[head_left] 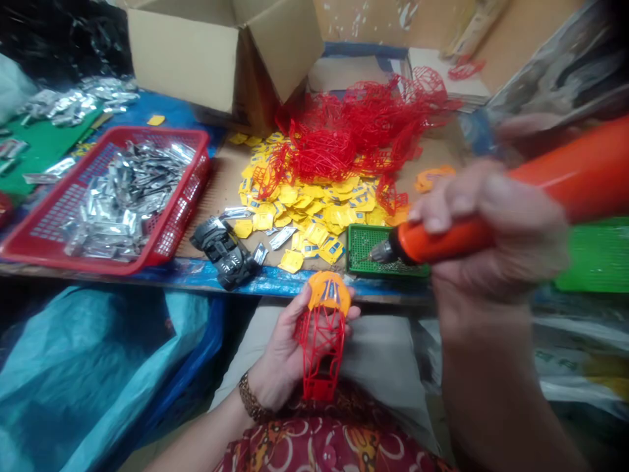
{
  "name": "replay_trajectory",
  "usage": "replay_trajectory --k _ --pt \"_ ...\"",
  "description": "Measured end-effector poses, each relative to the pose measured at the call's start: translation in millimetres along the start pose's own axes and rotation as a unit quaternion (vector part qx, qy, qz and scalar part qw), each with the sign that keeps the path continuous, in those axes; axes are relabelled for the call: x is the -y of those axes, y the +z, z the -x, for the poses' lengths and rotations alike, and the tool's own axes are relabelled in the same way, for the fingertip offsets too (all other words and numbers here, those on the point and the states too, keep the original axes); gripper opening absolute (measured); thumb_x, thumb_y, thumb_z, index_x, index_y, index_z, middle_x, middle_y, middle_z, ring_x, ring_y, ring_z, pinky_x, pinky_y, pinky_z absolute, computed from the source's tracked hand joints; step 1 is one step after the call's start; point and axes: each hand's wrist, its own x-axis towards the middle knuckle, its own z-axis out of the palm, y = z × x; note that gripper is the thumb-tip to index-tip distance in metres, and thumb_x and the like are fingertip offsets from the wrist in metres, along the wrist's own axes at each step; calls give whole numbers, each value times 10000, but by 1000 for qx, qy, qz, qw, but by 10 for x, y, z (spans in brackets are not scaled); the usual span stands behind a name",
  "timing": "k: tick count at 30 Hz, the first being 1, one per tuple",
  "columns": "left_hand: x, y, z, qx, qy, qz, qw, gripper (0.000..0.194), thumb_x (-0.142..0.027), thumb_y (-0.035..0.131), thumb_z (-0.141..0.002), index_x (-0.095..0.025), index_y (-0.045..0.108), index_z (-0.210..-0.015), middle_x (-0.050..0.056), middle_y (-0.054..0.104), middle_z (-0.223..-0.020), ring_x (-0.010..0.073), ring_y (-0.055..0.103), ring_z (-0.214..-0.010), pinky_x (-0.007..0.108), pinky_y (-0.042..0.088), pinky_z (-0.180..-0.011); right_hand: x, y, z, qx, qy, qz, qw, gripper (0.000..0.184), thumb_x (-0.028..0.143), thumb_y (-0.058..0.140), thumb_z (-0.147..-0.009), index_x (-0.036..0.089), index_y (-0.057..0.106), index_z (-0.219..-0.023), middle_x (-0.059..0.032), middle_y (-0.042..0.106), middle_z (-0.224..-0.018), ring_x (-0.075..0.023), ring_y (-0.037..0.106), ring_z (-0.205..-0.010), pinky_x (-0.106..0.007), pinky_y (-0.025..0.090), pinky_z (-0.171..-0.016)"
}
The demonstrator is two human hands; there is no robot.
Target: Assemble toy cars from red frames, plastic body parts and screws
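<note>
Low in front of my lap, my left hand (289,334) is wrapped round a toy car body with a red lattice frame (322,354) and an orange hood (329,292). My right hand (491,229), a little blurred, grips an orange electric screwdriver (442,239). Its metal tip points left and down over a small green basket (358,242) holding tiny metal pieces, likely screws. The screwdriver is apart from the car body. Left of the car body, a dark toy car chassis (223,252) with wheels lies at the table edge.
A red basket (167,242) of silvery packets stands at the left. Yellow car panels (314,210) lie heaped mid-table, with tangled red lattice frames (354,124) behind. An open cardboard box (184,59) stands at the back. Blue plastic bags (59,380) hang below the left edge.
</note>
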Motion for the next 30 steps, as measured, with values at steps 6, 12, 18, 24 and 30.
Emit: replay_trajectory --k 6,12,18,24,30 --pt "46 20 26 7 7 6 1000 477 -472 485 -972 -49 617 -1146 155 736 -989 254 738 -803 330 606 -692 196 222 306 24 -58 18 998 226 94 506 -816 271 508 -677 44 383 -583 -115 435 -465 -308 486 -556" --pt "77 7 53 -5 11 7 1000 484 -454 373 -1010 -66 632 -1138 172 745 -925 264 747 -787 355 609 -695 51 250 314 23 -102 -44 994 225 125 645 -767 247 538 -924 99 487 -582 -102 471 -409 -303 451 -451" --pt "85 -34 61 7 -8 5 1000 511 -480 428 -989 -39 632 -1147 204 749 -920 259 752 -774 341 606 -724 -2 219 342 33 -72 -21 997 307 234 720 -790 288 520 -1018 103 484 -585 -120 500 -415 -321 469 -453" --pt "82 -16 65 -20 -26 12 999 557 -490 323 -1017 -42 623 -1155 195 753 -914 250 756 -795 322 603 -712 -87 210 344 37 -71 -22 997 308 235 720 -787 272 528 -1026 94 494 -597 -113 475 -424 -311 474 -451" --pt "96 -64 35 -2 -19 3 1000 534 -475 355 -1013 -47 660 -1110 197 758 -918 252 758 -797 335 607 -727 -103 227 350 50 -70 45 995 272 298 693 -811 284 539 -1034 91 403 -583 -105 433 -424 -308 481 -485"
